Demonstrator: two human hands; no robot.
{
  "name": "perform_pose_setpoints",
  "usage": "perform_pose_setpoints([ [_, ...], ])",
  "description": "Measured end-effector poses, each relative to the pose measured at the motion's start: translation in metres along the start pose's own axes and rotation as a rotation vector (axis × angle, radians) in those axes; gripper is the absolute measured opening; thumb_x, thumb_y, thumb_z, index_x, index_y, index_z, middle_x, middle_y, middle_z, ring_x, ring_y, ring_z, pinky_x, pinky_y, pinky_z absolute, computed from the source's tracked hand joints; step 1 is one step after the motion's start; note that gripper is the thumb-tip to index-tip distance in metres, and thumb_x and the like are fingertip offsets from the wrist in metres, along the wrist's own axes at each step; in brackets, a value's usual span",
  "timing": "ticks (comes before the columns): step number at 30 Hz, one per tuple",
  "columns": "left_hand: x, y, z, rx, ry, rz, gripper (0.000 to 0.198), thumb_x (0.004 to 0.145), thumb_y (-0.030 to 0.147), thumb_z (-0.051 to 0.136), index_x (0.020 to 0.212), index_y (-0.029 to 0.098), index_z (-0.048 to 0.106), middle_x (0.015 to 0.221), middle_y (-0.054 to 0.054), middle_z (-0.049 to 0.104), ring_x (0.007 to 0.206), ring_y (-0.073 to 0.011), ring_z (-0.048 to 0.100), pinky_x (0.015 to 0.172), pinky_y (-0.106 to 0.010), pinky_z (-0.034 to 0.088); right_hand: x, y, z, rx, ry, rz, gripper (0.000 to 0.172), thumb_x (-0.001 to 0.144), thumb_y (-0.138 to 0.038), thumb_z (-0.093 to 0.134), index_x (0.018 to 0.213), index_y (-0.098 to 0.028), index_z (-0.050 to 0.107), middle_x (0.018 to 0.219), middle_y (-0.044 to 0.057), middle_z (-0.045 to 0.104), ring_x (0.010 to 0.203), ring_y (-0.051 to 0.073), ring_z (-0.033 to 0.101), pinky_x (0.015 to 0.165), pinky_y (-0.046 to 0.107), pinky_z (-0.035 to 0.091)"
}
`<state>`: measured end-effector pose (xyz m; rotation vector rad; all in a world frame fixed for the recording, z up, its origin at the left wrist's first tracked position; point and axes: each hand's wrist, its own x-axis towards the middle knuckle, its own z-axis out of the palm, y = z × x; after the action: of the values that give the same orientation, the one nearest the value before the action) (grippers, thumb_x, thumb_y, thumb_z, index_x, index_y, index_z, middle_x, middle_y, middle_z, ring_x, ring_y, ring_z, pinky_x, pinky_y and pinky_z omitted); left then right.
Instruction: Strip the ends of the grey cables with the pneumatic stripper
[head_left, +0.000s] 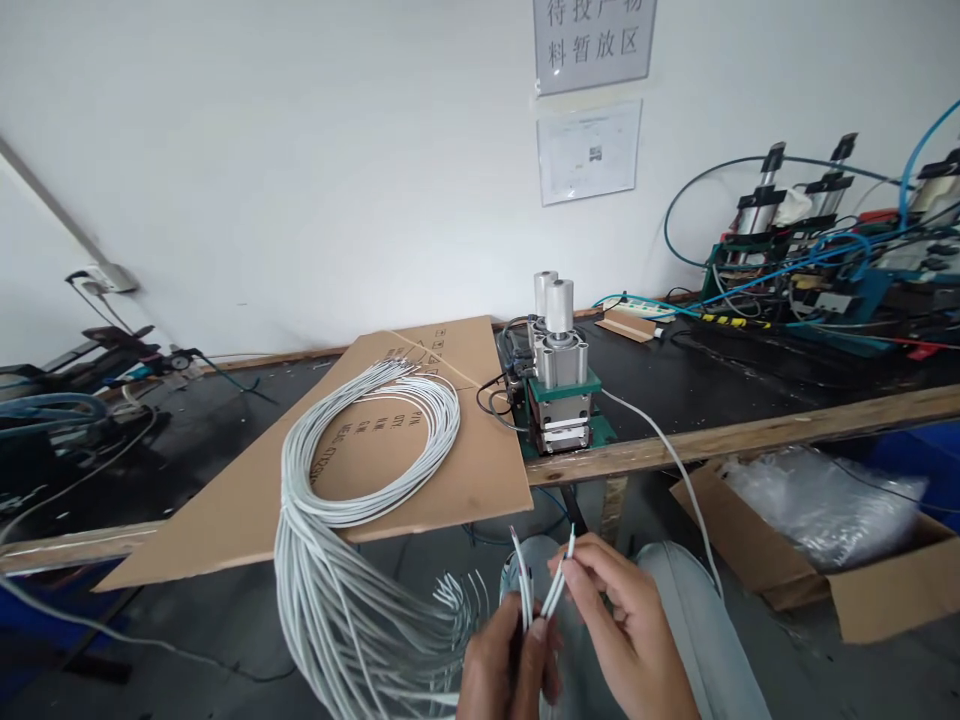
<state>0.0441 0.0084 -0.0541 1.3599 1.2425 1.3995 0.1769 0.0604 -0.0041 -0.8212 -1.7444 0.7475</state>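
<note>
Between my two hands, above my knees, stand several white cable ends (527, 595) with short stripped tips. My left hand (510, 655) is closed around them from below, its thumb pressed across the cables. My right hand (619, 625) pinches one white cable (568, 553) at its upper part, between thumb and fingers; a greenish wire tip pokes out above. To the left, a coil of white cables (300, 490) lies on a flat cardboard sheet (480, 465), and its loose ends hang over the front edge.
A pneumatic machine (561, 370) with metal cylinders stands near the bench edge, just beyond my hands. More machines (772, 240) with blue hoses are at the right. An open cardboard box (885, 590) holding clear plastic sits below the bench. A grey cable (679, 470) droops from the machine.
</note>
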Motion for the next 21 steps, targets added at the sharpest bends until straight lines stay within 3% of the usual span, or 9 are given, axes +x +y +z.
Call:
perform_pose_setpoints([
  [5, -0.003, 0.006, 0.003, -0.11, 0.266, -0.018, 0.05, 0.099, 0.063, 0.055, 0.086, 0.017, 0.066, 0.072, -0.003, 0.066, 0.071, -0.014, 0.061, 0.073, -0.022, 0.044, -0.017, 0.0, 0.008, -0.01, 0.109, -0.02, 0.023, 0.108, -0.024, 0.047, 0.091, -0.02, 0.063, 0.082, 0.001, 0.06, 0.07, 0.007, 0.06, 0.065, 0.015, 0.045],
  [7, -0.003, 0.015, 0.001, -0.225, 0.407, -0.085, 0.053, 0.092, 0.07, 0.062, 0.087, 0.017, 0.067, 0.074, -0.001, 0.061, 0.071, -0.0127, 0.054, 0.071, -0.021, 0.042, -0.025, -0.005, 0.01, 0.082, 0.033, 0.1, 0.03, 0.109, -0.032, 0.046, 0.085, -0.019, 0.06, 0.075, 0.001, 0.054, 0.065, 0.009, 0.057, 0.061, 0.017, 0.044],
  [9, -0.004, 0.028, -0.001, -0.294, 0.452, -0.165, 0.055, 0.086, 0.072, 0.069, 0.09, 0.017, 0.066, 0.072, 0.001, 0.053, 0.064, -0.01, 0.042, 0.062, -0.021, 0.035, -0.031, -0.012, 0.012, 0.204, -0.095, 0.248, 0.04, 0.109, -0.043, 0.045, 0.078, -0.019, 0.055, 0.071, 0.0, 0.048, 0.061, 0.01, 0.053, 0.057, 0.02, 0.043],
  [11, -0.005, 0.04, -0.003, -0.29, 0.358, -0.165, 0.052, 0.086, 0.068, 0.072, 0.089, 0.016, 0.064, 0.07, 0.002, 0.047, 0.062, -0.009, 0.036, 0.059, -0.021, 0.031, -0.037, -0.017, 0.011, 0.275, -0.186, 0.336, 0.048, 0.107, -0.053, 0.045, 0.074, -0.018, 0.049, 0.073, 0.001, 0.047, 0.062, 0.011, 0.053, 0.056, 0.021, 0.043],
  [14, -0.005, 0.049, -0.006, -0.25, 0.157, -0.089, 0.048, 0.093, 0.059, 0.068, 0.08, 0.014, 0.06, 0.068, 0.002, 0.044, 0.063, -0.0097, 0.036, 0.061, -0.022, 0.032, -0.039, -0.02, 0.006, 0.261, -0.312, 0.344, 0.051, 0.107, -0.057, 0.041, 0.075, -0.018, 0.047, 0.077, 0.002, 0.05, 0.065, 0.011, 0.054, 0.055, 0.021, 0.042],
  [21, -0.003, 0.042, -0.015, -0.325, -0.063, -0.094, 0.045, 0.098, 0.055, 0.064, 0.079, 0.014, 0.055, 0.064, 0.003, 0.046, 0.054, -0.0064, 0.031, 0.055, -0.021, 0.031, -0.037, -0.014, -0.01, 0.158, -0.524, 0.351, 0.048, 0.11, -0.052, 0.037, 0.08, -0.018, 0.051, 0.075, 0.0, 0.049, 0.065, 0.009, 0.051, 0.058, 0.02, 0.041],
])
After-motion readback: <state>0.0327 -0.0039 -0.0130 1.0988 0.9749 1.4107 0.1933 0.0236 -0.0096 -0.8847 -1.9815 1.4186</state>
